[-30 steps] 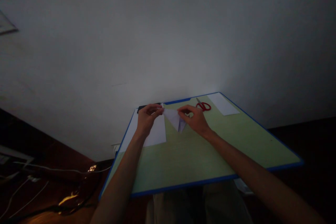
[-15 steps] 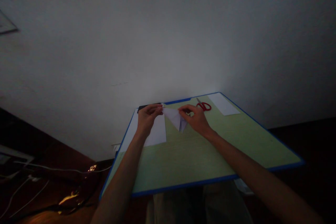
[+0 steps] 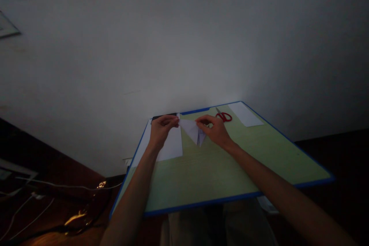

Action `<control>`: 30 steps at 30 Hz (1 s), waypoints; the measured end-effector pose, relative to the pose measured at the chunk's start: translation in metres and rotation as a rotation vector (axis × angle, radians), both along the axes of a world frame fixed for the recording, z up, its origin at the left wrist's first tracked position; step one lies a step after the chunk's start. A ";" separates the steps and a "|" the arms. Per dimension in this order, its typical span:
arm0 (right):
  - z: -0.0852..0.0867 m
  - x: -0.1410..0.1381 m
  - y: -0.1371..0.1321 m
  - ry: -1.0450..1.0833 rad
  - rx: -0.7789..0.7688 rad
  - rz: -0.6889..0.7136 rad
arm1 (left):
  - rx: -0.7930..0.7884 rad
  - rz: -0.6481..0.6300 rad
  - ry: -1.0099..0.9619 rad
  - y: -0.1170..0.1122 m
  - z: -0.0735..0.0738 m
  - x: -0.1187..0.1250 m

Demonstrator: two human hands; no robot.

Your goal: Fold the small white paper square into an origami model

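At your far left, the corner of a thin-edged rectangular frame hangs on the plain grey-white wall. Below it, a thin white cable trails across the dark reddish floor area. Next comes your light green table with a blue rim, its back edge close to the wall. On its left side lies a large white sheet of paper, partly hidden by your left arm; at the back there, a flat black object shows behind your left hand.

That hand is nearly closed, thumb and fingers pinching the left corner of a small folded piece of white paper. The folded piece is between your two hands, above the middle of the table toward the back, with its points hanging downward. Your right hand pinches its upper edge between thumb and forefinger, the other fingers loosely curled.

Just beyond your right hand lie red-handled metal scissors, blades pointing toward the wall. Right of them, a long white strip of paper lies flat near the back right corner.
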State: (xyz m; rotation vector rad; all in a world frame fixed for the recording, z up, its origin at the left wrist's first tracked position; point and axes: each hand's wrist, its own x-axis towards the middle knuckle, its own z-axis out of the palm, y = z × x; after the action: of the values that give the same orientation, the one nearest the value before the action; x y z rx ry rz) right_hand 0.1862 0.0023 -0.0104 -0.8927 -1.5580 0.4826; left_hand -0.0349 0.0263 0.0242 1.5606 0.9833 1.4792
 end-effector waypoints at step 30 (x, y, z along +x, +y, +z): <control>-0.002 -0.007 -0.003 0.027 -0.025 -0.024 | -0.176 -0.073 -0.046 -0.012 -0.014 0.024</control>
State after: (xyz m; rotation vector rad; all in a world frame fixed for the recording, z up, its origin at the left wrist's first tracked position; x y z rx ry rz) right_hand 0.1789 -0.0010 -0.0127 -0.9197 -1.5176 0.4958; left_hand -0.0112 0.0141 0.0105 1.4164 0.9918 1.3354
